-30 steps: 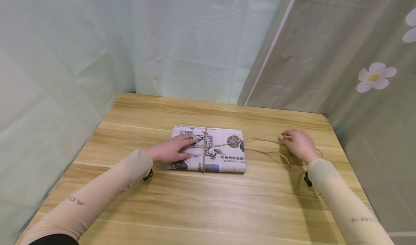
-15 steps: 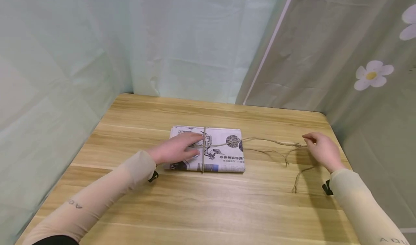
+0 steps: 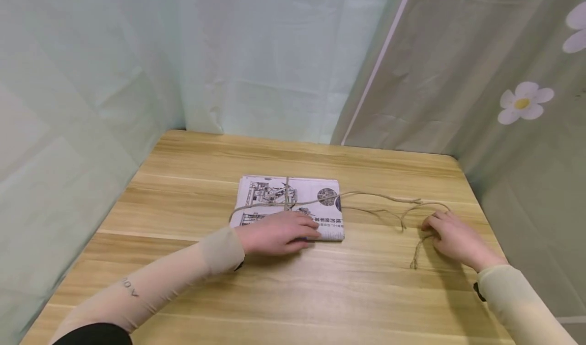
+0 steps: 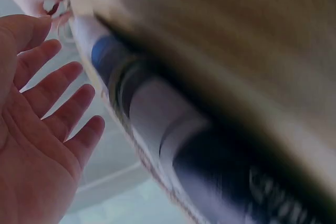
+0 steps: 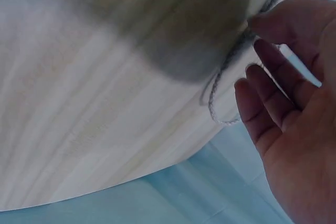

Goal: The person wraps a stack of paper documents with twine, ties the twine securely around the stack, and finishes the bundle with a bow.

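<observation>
A folded newspaper bundle [image 3: 309,186] lies flat on the wooden table [image 3: 293,294], with thin brown twine around it crosswise. More twine [image 3: 384,197] runs across its top and off to the right. Over the bundle's front edge lies my left hand [image 3: 276,233], its fingers extended and slightly spread. The left wrist view has that hand [image 4: 42,135] beside the bundle's side [image 4: 163,108]; contact is unclear. My right hand [image 3: 462,243] is at the loose twine on the right. Its relaxed, bent fingers [image 5: 273,93] reach the strand [image 5: 212,98], with a gap between thumb and forefinger.
Pale green curtains [image 3: 256,55] hang behind and to the left of the table. A grey curtain [image 3: 458,80] with white flowers hangs at the right. One twine end [image 3: 414,263] lies on the tabletop left of my right hand.
My left hand has slid right and toward me, from the bundle's left part to its front edge. The right hand has moved right along the twine, then a little nearer and lower.
</observation>
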`<state>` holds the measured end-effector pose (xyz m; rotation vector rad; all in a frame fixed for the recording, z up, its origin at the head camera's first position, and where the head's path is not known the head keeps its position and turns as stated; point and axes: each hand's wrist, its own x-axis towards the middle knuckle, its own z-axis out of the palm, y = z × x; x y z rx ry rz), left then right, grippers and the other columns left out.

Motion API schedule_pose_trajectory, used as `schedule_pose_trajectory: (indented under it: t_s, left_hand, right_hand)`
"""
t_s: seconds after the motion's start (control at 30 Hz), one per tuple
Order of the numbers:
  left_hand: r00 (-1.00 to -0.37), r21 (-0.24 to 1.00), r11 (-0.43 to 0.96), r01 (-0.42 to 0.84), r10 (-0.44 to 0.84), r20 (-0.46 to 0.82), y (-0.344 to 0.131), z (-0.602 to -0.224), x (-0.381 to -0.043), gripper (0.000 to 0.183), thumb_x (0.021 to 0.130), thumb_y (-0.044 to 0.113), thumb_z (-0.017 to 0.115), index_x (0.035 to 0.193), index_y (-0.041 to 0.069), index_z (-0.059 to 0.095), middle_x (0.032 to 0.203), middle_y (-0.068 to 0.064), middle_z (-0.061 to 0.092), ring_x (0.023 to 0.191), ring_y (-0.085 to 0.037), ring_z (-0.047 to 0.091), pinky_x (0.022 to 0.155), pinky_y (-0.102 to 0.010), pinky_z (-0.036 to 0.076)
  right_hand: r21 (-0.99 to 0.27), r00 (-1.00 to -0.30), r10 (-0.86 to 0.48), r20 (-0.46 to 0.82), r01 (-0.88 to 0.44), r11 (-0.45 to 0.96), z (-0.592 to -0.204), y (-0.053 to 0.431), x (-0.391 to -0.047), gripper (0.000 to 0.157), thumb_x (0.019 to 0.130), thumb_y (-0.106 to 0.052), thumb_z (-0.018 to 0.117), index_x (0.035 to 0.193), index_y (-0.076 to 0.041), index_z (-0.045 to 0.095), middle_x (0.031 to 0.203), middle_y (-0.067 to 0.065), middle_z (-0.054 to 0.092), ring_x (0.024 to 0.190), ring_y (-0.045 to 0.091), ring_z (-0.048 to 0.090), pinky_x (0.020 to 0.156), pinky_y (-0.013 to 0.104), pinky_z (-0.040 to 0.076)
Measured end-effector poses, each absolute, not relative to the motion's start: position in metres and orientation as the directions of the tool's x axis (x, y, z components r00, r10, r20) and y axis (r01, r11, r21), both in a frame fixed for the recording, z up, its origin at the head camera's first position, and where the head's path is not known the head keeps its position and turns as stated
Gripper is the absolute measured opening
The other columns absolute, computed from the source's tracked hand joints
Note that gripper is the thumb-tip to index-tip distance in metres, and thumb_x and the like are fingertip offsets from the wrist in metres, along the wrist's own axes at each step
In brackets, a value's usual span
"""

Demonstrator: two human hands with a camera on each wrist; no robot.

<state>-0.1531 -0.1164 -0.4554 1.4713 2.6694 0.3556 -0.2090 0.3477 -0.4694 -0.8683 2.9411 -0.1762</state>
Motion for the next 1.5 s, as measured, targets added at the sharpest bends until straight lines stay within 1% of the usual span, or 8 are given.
schedule_pose_trajectory:
  t_s: [0.3, 0.6, 0.8, 0.87, 1.0, 1.23, 1.37, 1.5]
  left_hand:
    - [-0.531, 0.261, 0.505, 0.823, 0.846, 0.036, -0.107, -0.462, -0.145, 0.041, 0.104, 0.034, 0.050, 0.142, 0.020, 0.056, 0.146, 0.000, 0.051, 0.137, -0.020, 0.041, 0.116, -0.037, 0.028]
    - [-0.531, 0.269, 0.496, 0.825, 0.845, 0.069, -0.107, -0.464, -0.143, 0.039, 0.104, 0.032, 0.052, 0.140, 0.021, 0.057, 0.145, 0.000, 0.052, 0.136, -0.019, 0.042, 0.116, -0.037, 0.029]
    - [-0.550, 0.295, 0.503, 0.812, 0.830, 0.097, -0.107, -0.461, -0.144, 0.038, 0.103, 0.030, 0.052, 0.139, 0.021, 0.058, 0.144, 0.002, 0.054, 0.135, -0.019, 0.044, 0.114, -0.038, 0.032]
    - [-0.576, 0.305, 0.523, 0.796, 0.810, 0.114, -0.108, -0.458, -0.146, 0.036, 0.103, 0.030, 0.052, 0.137, 0.020, 0.061, 0.141, 0.003, 0.056, 0.132, -0.017, 0.047, 0.113, -0.037, 0.034]
    - [-0.665, 0.347, 0.591, 0.729, 0.732, 0.150, -0.107, -0.451, -0.151, 0.031, 0.104, 0.030, 0.051, 0.130, 0.022, 0.066, 0.129, 0.008, 0.063, 0.123, -0.010, 0.053, 0.107, -0.032, 0.041]
    - [-0.857, 0.584, 0.662, 0.469, 0.501, 0.120, -0.098, -0.432, -0.159, 0.028, 0.103, 0.037, 0.052, 0.122, 0.028, 0.070, 0.114, 0.017, 0.066, 0.102, -0.003, 0.060, 0.089, -0.028, 0.050]
    - [-0.891, 0.707, 0.614, 0.350, 0.452, 0.049, -0.091, -0.419, -0.165, 0.028, 0.101, 0.047, 0.054, 0.111, 0.030, 0.073, 0.091, 0.011, 0.065, 0.074, -0.007, 0.053, 0.071, -0.030, 0.048]
    - [-0.888, 0.779, 0.568, 0.267, 0.458, -0.030, -0.084, -0.409, -0.171, 0.038, 0.097, 0.056, 0.054, 0.113, 0.028, 0.073, 0.098, 0.009, 0.068, 0.083, -0.005, 0.058, 0.078, -0.032, 0.050]
  right_hand:
    - [-0.149, -0.831, -0.555, 0.035, -0.554, 0.819, -0.476, 0.354, -0.209, 0.014, 0.084, -0.009, 0.077, 0.094, -0.012, 0.067, 0.093, 0.001, 0.062, 0.093, 0.030, 0.059, 0.083, 0.051, 0.050]
    - [-0.160, -0.817, -0.575, 0.041, -0.573, 0.804, -0.480, 0.357, -0.209, 0.013, 0.085, -0.011, 0.076, 0.086, -0.018, 0.065, 0.087, -0.005, 0.057, 0.082, 0.020, 0.055, 0.074, 0.045, 0.049]
    - [-0.275, -0.821, -0.570, 0.011, -0.551, 0.788, -0.468, 0.349, -0.202, 0.009, 0.090, -0.015, 0.072, 0.091, -0.018, 0.064, 0.088, -0.010, 0.062, 0.081, 0.011, 0.057, 0.071, 0.040, 0.050]
    - [-0.346, -0.830, -0.558, -0.021, -0.517, 0.783, -0.458, 0.342, -0.199, 0.005, 0.096, -0.018, 0.067, 0.095, -0.016, 0.063, 0.088, -0.008, 0.063, 0.081, 0.009, 0.057, 0.069, 0.037, 0.049]
    - [-0.451, -0.844, -0.533, -0.053, -0.456, 0.767, -0.439, 0.321, -0.195, 0.015, 0.104, -0.027, 0.054, 0.102, -0.013, 0.058, 0.084, -0.002, 0.058, 0.073, 0.009, 0.051, 0.062, 0.031, 0.044]
    - [-0.424, -0.858, -0.508, 0.080, -0.490, 0.762, -0.419, 0.266, -0.194, 0.013, 0.104, -0.023, 0.054, 0.104, -0.011, 0.059, 0.079, -0.001, 0.054, 0.065, 0.013, 0.046, 0.056, 0.030, 0.041]
    - [-0.375, -0.818, -0.534, 0.216, -0.574, 0.728, -0.412, 0.226, -0.193, 0.005, 0.100, -0.015, 0.060, 0.102, -0.011, 0.062, 0.083, -0.002, 0.057, 0.069, 0.013, 0.049, 0.059, 0.032, 0.044]
    - [-0.332, -0.731, -0.595, 0.333, -0.682, 0.652, -0.410, 0.189, -0.193, 0.004, 0.097, -0.013, 0.065, 0.100, -0.013, 0.063, 0.087, -0.004, 0.058, 0.073, 0.011, 0.050, 0.062, 0.031, 0.045]
